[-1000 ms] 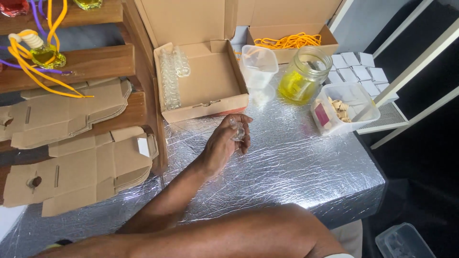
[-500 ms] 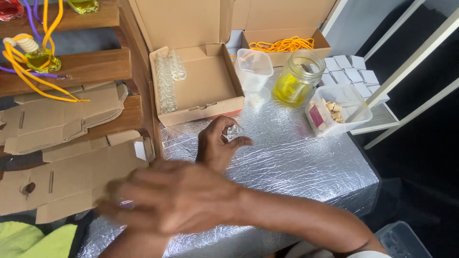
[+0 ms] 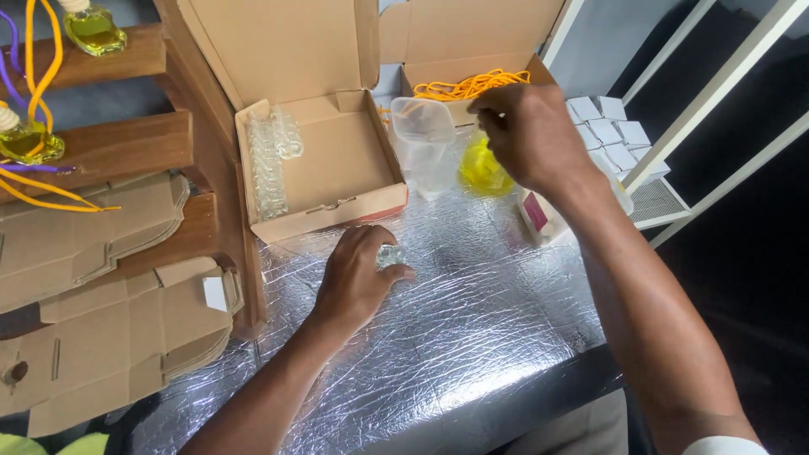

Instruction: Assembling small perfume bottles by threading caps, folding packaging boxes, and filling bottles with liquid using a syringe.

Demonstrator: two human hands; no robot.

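Two hands are seen over a foil-covered table (image 3: 472, 337). Nearest, the left hand (image 3: 358, 274) rests on the foil, its grip curled narrowly round a small clear glass bottle (image 3: 390, 254), which stands on the table just in front of a shallow cardboard box (image 3: 337, 168). Flattened cardboard blanks (image 3: 109, 329) are stacked at the left edge, beside a wooden rack (image 3: 118, 147).

Farther in, the shallow box lies open with its lid raised; a row of empty clear bottles (image 3: 268, 160) is lined along its left wall. Just right of it, a clear plastic container (image 3: 424, 143) stands on the foil.

The right hand (image 3: 527, 135) is held above a glass jar of yellow liquid (image 3: 480, 168), fingers pinched together; what is held in the grip, if anything, cannot be told. A small tray with a pink side (image 3: 537, 215) is partly hidden under the wrist.

Farthest, a second open box holding orange cords (image 3: 472, 84) is seen, with small white boxes (image 3: 611, 126) to its right. Filled yellow bottles with cords (image 3: 29, 139) sit on the rack at far left.
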